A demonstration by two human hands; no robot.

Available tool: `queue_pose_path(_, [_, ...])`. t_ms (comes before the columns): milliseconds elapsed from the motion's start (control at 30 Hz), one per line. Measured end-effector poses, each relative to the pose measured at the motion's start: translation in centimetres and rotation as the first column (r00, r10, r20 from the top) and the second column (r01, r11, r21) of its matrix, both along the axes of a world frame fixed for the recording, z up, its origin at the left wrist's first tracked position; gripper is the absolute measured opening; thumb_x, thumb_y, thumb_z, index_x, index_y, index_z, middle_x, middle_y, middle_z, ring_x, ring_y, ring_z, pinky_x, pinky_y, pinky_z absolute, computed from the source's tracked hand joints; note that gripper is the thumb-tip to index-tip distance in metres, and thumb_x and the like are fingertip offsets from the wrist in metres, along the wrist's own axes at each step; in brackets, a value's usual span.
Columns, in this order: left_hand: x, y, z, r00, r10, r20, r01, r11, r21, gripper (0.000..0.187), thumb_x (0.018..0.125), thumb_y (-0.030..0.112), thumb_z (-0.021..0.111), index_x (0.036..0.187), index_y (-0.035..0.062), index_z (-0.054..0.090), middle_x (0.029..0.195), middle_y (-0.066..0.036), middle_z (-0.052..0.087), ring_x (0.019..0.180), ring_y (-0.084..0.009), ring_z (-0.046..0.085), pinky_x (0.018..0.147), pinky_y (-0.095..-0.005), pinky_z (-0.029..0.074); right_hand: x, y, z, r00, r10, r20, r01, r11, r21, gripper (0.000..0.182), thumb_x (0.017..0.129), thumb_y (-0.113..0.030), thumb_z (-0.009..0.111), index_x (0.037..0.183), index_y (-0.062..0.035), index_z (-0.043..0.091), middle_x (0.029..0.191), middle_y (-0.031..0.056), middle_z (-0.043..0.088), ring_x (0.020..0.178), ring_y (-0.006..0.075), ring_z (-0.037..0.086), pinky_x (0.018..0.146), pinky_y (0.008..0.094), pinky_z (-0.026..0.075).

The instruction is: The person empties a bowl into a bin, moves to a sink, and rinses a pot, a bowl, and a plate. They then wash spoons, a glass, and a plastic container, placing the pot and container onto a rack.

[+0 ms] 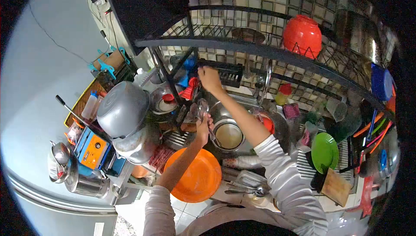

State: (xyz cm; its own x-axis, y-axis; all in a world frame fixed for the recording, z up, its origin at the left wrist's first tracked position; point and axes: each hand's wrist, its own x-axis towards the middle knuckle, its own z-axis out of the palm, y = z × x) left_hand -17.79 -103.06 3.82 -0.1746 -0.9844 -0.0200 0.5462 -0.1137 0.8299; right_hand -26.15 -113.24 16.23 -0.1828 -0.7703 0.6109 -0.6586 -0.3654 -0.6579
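Note:
My left hand (204,126) is closed around metal spoons (203,105), their bowls pointing up and away from me. It is above the sink area, just left of a round metal pot (229,120) with cloudy liquid inside. Farther back, my right hand (209,79) reaches under the black rack, in front of a black slotted holder (229,73). Its fingers are curled together, and whatever they hold is hidden. Red-handled items (189,89) stand just left of and below my right hand. Below my left forearm sits a wide orange basin (200,183).
A black metal rack (242,46) spans overhead, carrying a red bowl (302,35). Large grey pots (123,109) are stacked at left by an orange-fronted stove (95,150). Several utensils (247,191) lie in front. A green plate (324,152) and wooden board (336,187) stand right.

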Motion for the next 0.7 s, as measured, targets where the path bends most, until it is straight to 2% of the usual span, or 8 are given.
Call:
queue_pose_path(100, [-0.1, 0.0, -0.2, 1.000, -0.013, 0.000, 0.013, 1.000, 0.017, 0.022, 0.083, 0.027, 0.040, 0.076, 0.0071, 0.042, 0.056, 0.002, 0.034, 0.046, -0.0074, 0.032, 0.042, -0.0196, 0.028, 0.5, 1.0, 0.1, 1.000, 0.015, 0.010, -0.016, 0.996, 0.090, 0.032, 0.077, -0.026, 0.041, 0.069, 0.0024, 0.052, 0.069, 0.0238, 0.052, 0.067, 0.0388, 0.051, 0.063, 0.0443, 0.041])
queue_pose_path(133, [-0.1, -0.1, -0.3, 1.000, -0.005, 0.004, 0.005, 1.000, 0.030, 0.022, 0.084, 0.028, 0.039, 0.076, 0.0070, 0.042, 0.056, 0.002, 0.034, 0.046, -0.0074, 0.031, 0.042, -0.0197, 0.028, 0.8, 0.6, -0.2, 0.999, -0.046, -0.004, 0.046, 0.993, 0.106, 0.032, 0.077, -0.027, 0.041, 0.072, 0.0029, 0.053, 0.070, 0.0238, 0.052, 0.067, 0.0381, 0.051, 0.063, 0.0438, 0.042])
queue_pose_path(267, [-0.2, 0.2, -0.2, 0.999, -0.033, -0.011, 0.033, 0.999, 0.035, 0.022, 0.084, 0.027, 0.038, 0.075, 0.0067, 0.041, 0.057, 0.002, 0.033, 0.046, -0.0076, 0.031, 0.044, -0.0206, 0.028, 0.3, 0.1, -0.6, 0.997, -0.076, 0.003, 0.074, 0.987, 0.143, 0.032, 0.077, -0.027, 0.042, 0.074, 0.0025, 0.053, 0.069, 0.0257, 0.052, 0.068, 0.0390, 0.051, 0.063, 0.0438, 0.042])
queue_pose_path(367, [-0.2, 0.1, -0.8, 0.999, -0.035, -0.004, 0.035, 0.999, 0.021, 0.021, 0.084, 0.025, 0.038, 0.075, 0.0068, 0.041, 0.057, 0.002, 0.033, 0.048, -0.0076, 0.031, 0.044, -0.0209, 0.028, -0.7, 0.0, -0.9, 0.989, -0.131, -0.066, 0.143, 0.960, 0.239, 0.032, 0.078, -0.027, 0.041, 0.073, 0.0028, 0.052, 0.067, 0.0264, 0.051, 0.067, 0.0392, 0.052, 0.061, 0.0442, 0.042])
queue_pose_path(433, [-0.3, 0.4, -0.2, 0.999, -0.030, 0.010, 0.030, 0.999, 0.023, 0.020, 0.084, 0.025, 0.038, 0.075, 0.0069, 0.041, 0.058, 0.002, 0.033, 0.049, -0.0074, 0.031, 0.044, -0.0209, 0.028, -1.4, -0.4, -1.2, 0.995, -0.035, -0.094, 0.044, 0.995, 0.093, 0.032, 0.079, -0.027, 0.040, 0.072, 0.0028, 0.050, 0.065, 0.0253, 0.051, 0.065, 0.0395, 0.051, 0.059, 0.0450, 0.041])
queue_pose_path(567, [-0.6, 0.9, 0.5, 0.999, -0.016, -0.029, 0.016, 1.000, -0.010, 0.018, 0.084, 0.022, 0.039, 0.074, 0.0075, 0.041, 0.058, 0.003, 0.032, 0.051, -0.0059, 0.031, 0.044, -0.0198, 0.027, -1.7, 0.3, -0.3, 0.994, -0.098, -0.048, 0.100, 0.994, 0.042, 0.032, 0.079, -0.027, 0.040, 0.069, 0.0021, 0.048, 0.063, 0.0234, 0.051, 0.062, 0.0394, 0.051, 0.056, 0.0451, 0.040])
queue_pose_path(667, [-0.3, 0.8, -0.2, 0.999, -0.029, -0.040, 0.028, 0.999, -0.030, 0.018, 0.084, 0.022, 0.040, 0.074, 0.0080, 0.042, 0.058, 0.004, 0.031, 0.050, -0.0049, 0.029, 0.043, -0.0194, 0.025, -1.7, 2.7, 1.3, 0.997, -0.062, 0.036, 0.064, 0.997, -0.050, 0.030, 0.080, -0.025, 0.041, 0.068, 0.0018, 0.046, 0.061, 0.0225, 0.051, 0.059, 0.0385, 0.051, 0.052, 0.0434, 0.039])
queue_pose_path(700, [-0.3, 0.6, -0.4, 0.997, -0.043, -0.060, 0.039, 0.996, -0.078, 0.017, 0.083, 0.023, 0.041, 0.074, 0.0083, 0.042, 0.057, 0.005, 0.030, 0.048, -0.0045, 0.028, 0.042, -0.0193, 0.024, -1.7, 4.0, 1.9, 0.999, -0.016, 0.040, 0.024, 0.976, -0.216, 0.029, 0.080, -0.024, 0.041, 0.067, 0.0014, 0.045, 0.058, 0.0220, 0.050, 0.058, 0.0377, 0.051, 0.050, 0.0423, 0.038])
